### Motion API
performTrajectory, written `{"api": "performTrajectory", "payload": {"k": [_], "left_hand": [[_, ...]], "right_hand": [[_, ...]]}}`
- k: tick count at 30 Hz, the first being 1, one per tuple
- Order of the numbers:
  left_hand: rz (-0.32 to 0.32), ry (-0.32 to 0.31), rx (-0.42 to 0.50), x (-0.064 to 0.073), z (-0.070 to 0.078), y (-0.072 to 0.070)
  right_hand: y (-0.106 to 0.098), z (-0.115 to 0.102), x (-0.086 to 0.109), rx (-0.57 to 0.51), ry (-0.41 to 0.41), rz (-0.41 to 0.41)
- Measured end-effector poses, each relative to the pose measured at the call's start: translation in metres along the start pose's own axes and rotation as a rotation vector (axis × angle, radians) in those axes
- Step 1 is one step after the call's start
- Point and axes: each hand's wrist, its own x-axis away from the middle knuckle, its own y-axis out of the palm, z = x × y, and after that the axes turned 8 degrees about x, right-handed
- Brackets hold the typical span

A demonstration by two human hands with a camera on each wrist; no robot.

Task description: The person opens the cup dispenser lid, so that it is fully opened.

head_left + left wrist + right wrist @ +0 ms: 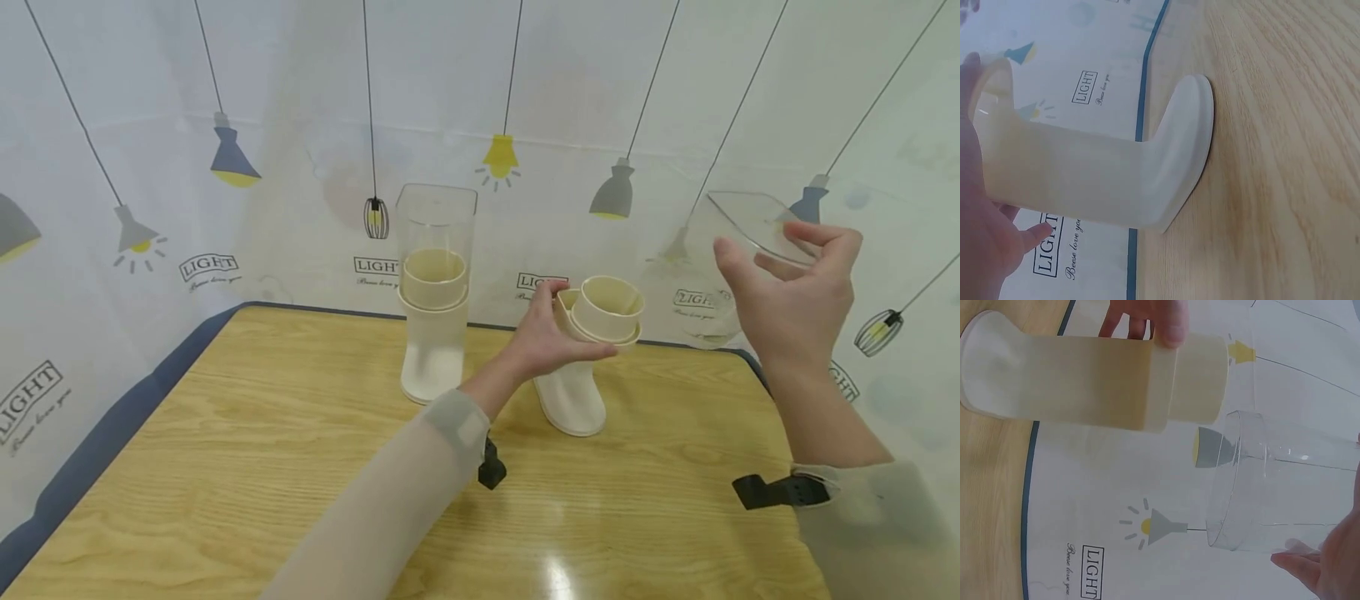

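My left hand (542, 337) grips a cream dispenser base (572, 400) near its top, thumb at the front and fingers behind. This base stands on the table with its round collar facing up. In the right wrist view the base (1097, 381) also shows a stepped upper ring. My right hand (806, 292) holds a clear plastic container (1285, 487) in the air, to the right of the base and apart from it. To the left stands a matching cream dispenser (433, 350), with a clear container (437, 217) seated on its collar.
A wooden table (300, 467) lies beneath, with a dark blue edging. Behind it hangs a white cloth (300, 83) printed with lamps and lettering. Black wrist cameras are strapped to both sleeves.
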Motion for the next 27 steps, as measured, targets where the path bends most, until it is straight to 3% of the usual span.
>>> {"api": "performTrajectory", "payload": {"k": [5,14,27], "left_hand": [[0.014,0.02,0.016,-0.001,-0.003,-0.004],[-0.015,-0.035,0.055,-0.001,-0.005,-0.009],[-0.046,-0.032,0.059,-0.002,-0.006,-0.013]], "right_hand": [[-0.012,0.015,-0.004,0.015,0.082,-0.026],[-0.019,0.061,-0.011,0.103,0.181,-0.057],[-0.017,0.135,-0.024,0.259,0.259,-0.255]]}}
